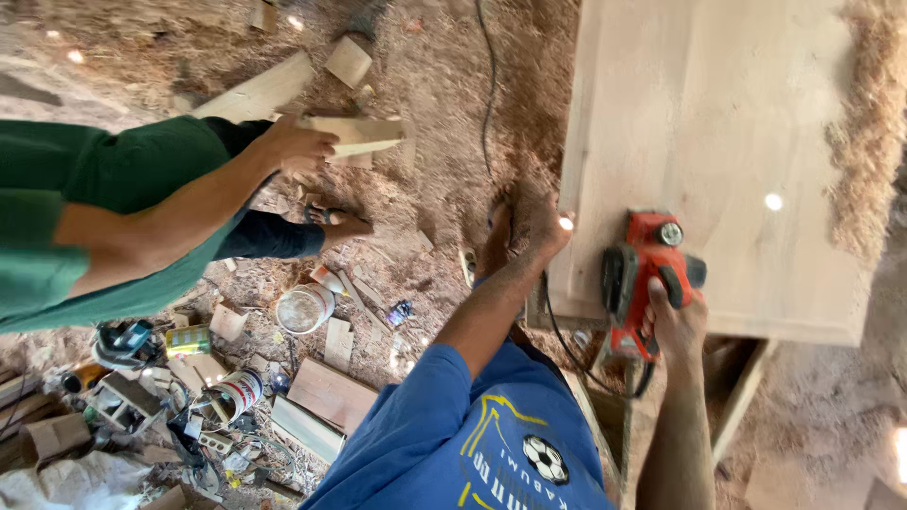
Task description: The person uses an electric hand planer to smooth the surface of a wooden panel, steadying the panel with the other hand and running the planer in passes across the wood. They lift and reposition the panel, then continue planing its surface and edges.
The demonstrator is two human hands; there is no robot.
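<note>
Right hand [673,319] clamped around the handle of the red electric planer [647,274], which sits on the wooden board [718,113] near its 6 o'clock edge. Left hand [531,227] rests on the board's 9 o'clock edge, just beside the planer; cannot tell if its fingers are curled or flat. Black cord [567,354] loops down from the planer at 6 o'clock. Heap of shavings [864,142] along the board's 3 o'clock side. Board lies on a worktop frame [746,387] over a sawdust floor [435,113]. At 9 o'clock a co-worker in a green top grips a short wood offcut [354,135] with one hand [298,146]. Cans and scrap [236,378] at 7 o'clock
</note>
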